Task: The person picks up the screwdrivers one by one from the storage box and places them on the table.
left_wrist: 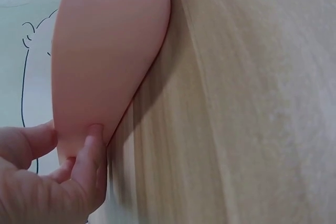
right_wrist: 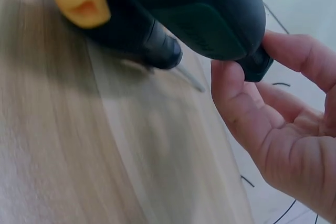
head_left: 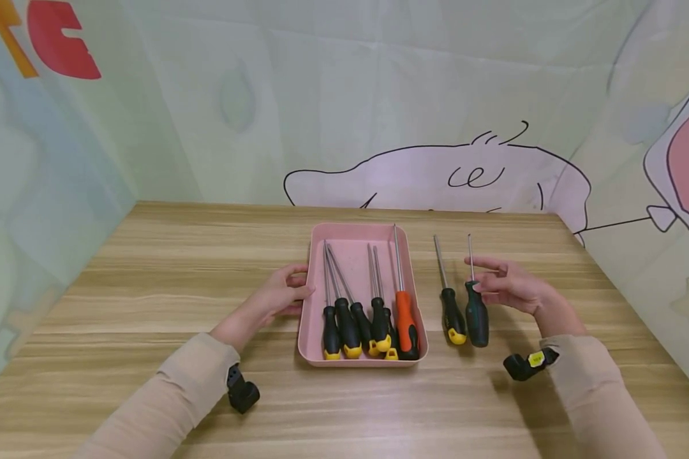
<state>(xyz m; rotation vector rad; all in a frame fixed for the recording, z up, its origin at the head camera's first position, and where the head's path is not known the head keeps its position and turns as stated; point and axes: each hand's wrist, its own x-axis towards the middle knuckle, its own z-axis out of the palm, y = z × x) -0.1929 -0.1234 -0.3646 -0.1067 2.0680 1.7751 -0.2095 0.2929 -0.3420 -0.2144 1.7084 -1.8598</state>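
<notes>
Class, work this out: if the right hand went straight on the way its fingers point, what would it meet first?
Beyond the dark screwdriver it holds, the right hand would probably meet the yellow-ended screwdriver alongside, though height is unclear.

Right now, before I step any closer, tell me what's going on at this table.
A person's left hand grips the left side of a pink tray, while the right hand pinches a dark green-and-black screwdriver near the top of its handle. In the tray lie several black-and-yellow screwdrivers and an orange-and-black one. Another screwdriver with a yellow end is outside, between the tray and the one in the right hand.
</notes>
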